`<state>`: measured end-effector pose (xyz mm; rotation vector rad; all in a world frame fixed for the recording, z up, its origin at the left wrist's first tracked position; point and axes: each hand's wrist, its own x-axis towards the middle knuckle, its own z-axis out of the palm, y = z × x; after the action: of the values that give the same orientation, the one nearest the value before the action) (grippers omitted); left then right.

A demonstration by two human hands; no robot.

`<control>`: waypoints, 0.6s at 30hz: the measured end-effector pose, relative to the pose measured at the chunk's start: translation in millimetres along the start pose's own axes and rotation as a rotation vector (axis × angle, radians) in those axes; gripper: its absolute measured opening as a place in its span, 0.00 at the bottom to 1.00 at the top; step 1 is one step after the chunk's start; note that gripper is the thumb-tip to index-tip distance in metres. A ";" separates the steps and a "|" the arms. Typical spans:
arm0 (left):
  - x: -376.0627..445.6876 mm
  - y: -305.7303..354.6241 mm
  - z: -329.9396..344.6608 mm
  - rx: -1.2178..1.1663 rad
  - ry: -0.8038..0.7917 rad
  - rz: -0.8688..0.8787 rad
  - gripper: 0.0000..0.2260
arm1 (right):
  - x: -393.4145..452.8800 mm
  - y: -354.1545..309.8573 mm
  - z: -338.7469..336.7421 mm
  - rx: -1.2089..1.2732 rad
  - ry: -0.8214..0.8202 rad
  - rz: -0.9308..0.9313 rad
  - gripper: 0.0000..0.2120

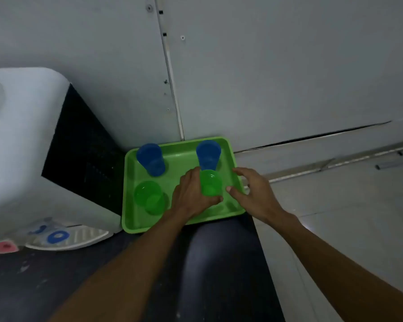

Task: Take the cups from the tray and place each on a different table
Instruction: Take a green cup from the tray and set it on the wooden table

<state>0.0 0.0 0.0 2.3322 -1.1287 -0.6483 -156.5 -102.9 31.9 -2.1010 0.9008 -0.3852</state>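
Wall (277, 66): pale grey panels with a vertical seam, stood behind the tray, filling the upper view.
Dispenser (21, 147): white body with a black side, sat left of the tray, touching or just beside its left rim; blue and red taps showed low at its front.
Counter (207, 263): dark, glossy, lay under the tray and ran toward the camera.
Floor (358, 205): pale, spread to the right of the tray, lower than the counter.
Tray (184, 156): bright green, rectangular, raised rim, sat flat on the counter against the wall corner.
Left hand (191, 196): reached over the tray's near right part; fingers curled round the left side of the near right cup, thumb toward the front; touched the cup, though firmness of hold could not be told.
Right hand (251, 191): hovered over the tray's right rim, fingers spread and loosely bent, held nothing, thumb tip just beside the near right cup.
Far left cup (150, 159): blue, upright, stood in the tray's far left corner.
Far right cup (208, 154): blue, upright, stood in the tray's far right corner, just behind the near right cup.
Near left cup (149, 197): green, translucent, upright, stood in the tray's near left part.
Near right cup (211, 183): green, translucent, upright, sat in the tray's near right part between both hands.
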 end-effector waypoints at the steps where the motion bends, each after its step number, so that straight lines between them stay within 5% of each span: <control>1: 3.5 0.6 0.1 -0.001 -0.003 -0.002 0.47 | 4.0 3.1 1.4 0.022 0.009 0.025 0.24; 18: 16.0 -4.9 7.9 -0.061 0.133 0.040 0.37 | 11.0 18.8 -4.9 0.020 0.011 0.168 0.14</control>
<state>7.0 -11.8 -12.4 2.2598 -1.0777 -0.4985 -160.3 -121.5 20.1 -1.9891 1.0670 -0.3167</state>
